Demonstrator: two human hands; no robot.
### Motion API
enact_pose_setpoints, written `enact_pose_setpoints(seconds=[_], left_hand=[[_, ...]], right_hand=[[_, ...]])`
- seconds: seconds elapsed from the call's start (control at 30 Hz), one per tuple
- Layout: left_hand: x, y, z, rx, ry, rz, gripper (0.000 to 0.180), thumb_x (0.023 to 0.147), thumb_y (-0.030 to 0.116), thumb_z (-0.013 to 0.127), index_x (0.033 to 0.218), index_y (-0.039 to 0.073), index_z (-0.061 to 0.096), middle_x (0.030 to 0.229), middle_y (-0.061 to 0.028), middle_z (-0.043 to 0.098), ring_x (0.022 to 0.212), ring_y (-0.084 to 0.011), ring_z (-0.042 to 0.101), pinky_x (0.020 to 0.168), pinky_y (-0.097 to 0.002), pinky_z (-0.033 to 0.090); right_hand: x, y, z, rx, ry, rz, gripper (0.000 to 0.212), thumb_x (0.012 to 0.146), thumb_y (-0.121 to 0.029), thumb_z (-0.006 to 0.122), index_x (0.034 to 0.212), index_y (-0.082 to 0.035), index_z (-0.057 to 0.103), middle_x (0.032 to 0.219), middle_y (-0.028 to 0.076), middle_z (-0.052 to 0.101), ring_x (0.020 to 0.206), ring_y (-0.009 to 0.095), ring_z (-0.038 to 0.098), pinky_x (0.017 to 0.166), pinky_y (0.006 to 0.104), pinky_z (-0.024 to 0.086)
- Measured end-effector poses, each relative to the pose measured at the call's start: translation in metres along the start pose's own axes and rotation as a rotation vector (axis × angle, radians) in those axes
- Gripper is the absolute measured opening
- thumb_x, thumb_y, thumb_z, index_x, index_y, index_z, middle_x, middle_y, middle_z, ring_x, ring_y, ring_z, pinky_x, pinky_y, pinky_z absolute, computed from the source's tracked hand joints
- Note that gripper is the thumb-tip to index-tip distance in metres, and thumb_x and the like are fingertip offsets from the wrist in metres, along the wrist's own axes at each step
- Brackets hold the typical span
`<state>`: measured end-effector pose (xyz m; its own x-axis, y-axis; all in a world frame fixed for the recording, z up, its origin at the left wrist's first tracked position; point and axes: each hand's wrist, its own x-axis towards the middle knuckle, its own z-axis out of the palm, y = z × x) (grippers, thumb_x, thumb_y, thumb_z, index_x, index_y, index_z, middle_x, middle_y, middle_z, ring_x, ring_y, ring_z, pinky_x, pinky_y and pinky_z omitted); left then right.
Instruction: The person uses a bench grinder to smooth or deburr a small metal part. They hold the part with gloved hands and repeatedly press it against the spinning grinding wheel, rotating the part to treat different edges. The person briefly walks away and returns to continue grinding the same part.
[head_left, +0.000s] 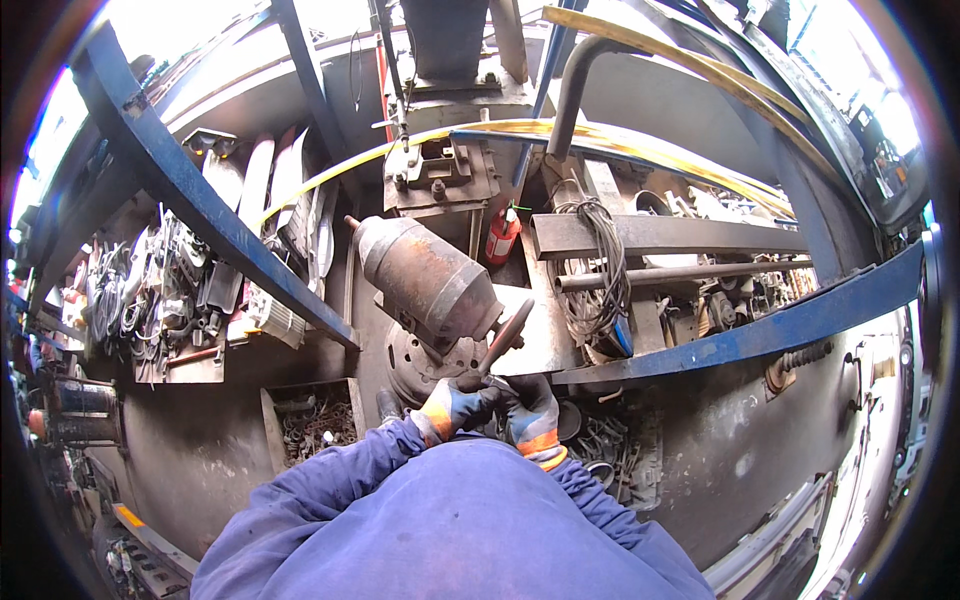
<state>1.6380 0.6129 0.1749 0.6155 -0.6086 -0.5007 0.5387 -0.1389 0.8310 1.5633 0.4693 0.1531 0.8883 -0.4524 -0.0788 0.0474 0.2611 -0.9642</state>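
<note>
A rusty metal canister with tapered ends, shaped like an exhaust muffler, lies tilted in front of me. A round metal base with holes stands under it. Just beyond my fingers, a brown rod-like piece slants up to the right by the canister's near end. My left hand, in a black, blue and orange work glove, is closed close to my body. Gloved alike, my right hand is closed right beside it. Between the fingertips something small shows, too hidden to name.
Blue metal beams frame the bench. A red bottle-like container stands behind the canister. Coiled cable hangs over a steel bar at right. A bin of metal scraps sits lower left. A yellow hose arcs across.
</note>
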Motion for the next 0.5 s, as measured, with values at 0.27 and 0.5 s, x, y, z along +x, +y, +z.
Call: enact_pose_setpoints(seconds=[0.27, 0.5], left_hand=[[0.012, -0.017, -0.007, -0.133, -0.160, -0.042, 0.042, 0.088, 0.029, 0.073, 0.120, 0.004, 0.063, 0.102, -0.0029, 0.068, 0.086, -0.0111, 0.060, 0.072, -0.0259, 0.048], [0.007, -0.010, -0.004, -0.145, -0.151, 0.014, 0.034, 0.090, 0.036, 0.069, 0.107, 0.006, 0.068, 0.077, 0.0019, 0.061, 0.059, -0.0064, 0.050, 0.051, -0.0231, 0.036]], right_hand=[[-0.002, -0.005, -0.018, -0.441, -0.047, -0.389, 0.021, 0.076, 0.001, 0.077, 0.089, -0.001, 0.060, 0.085, 0.012, 0.068, 0.074, 0.019, 0.065, 0.069, 0.0311, 0.053], [-0.004, -0.024, -0.008, -0.433, -0.033, -0.106, 0.030, 0.081, -0.011, 0.078, 0.102, 0.004, 0.062, 0.094, 0.014, 0.071, 0.083, 0.015, 0.068, 0.074, 0.0302, 0.055]])
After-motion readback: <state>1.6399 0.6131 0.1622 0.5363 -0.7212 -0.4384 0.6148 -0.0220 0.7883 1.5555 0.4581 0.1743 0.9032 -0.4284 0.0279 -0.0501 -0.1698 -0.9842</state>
